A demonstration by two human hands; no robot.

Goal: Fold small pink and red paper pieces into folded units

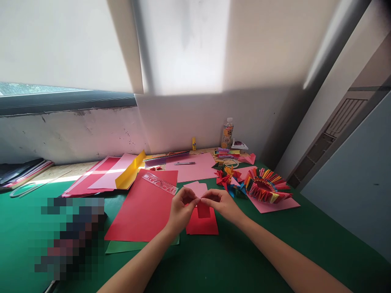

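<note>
As the left hand point(182, 207) and right hand point(222, 203) pinch the top edge of a red paper strip point(203, 210) between them, seemingly to keep its crease crisp, it hangs over matte red sheets point(201, 227) just below the fingers, with a clear ruler point(159, 183) beyond the left hand and a pleated paper ring point(266, 188) beyond the right.

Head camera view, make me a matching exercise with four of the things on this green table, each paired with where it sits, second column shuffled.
Things:
1. clear ruler
2. small red paper
3. multicoloured folded ring
4. yellow glue stick

Places:
a. upright near the wall
b. pinched between the left hand and right hand
c. lying on the big red sheet
d. resting on a pink sheet at the right

Pairs: 1-c, 2-b, 3-d, 4-a.
</note>
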